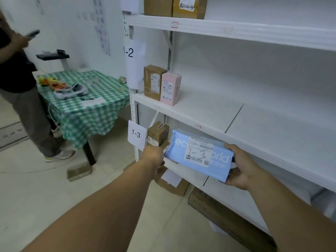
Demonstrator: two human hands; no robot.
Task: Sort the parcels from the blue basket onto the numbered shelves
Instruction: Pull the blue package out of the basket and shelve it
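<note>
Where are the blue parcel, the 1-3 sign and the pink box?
blue parcel [198,153]: head view, on its white shipping label.
1-3 sign [136,134]: head view, on the printed number.
pink box [170,89]: head view, on its front face.

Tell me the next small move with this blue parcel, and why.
Probably slide the blue parcel onto the shelf beside the brown box and let go. Its label reads 1-3, matching the 1-3 tag, and the left hand and right hand hold it at that shelf's edge.

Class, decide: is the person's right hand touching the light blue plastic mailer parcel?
Touching. Head view: the right hand grips the light blue plastic mailer parcel by its right end, thumb on top.
</note>
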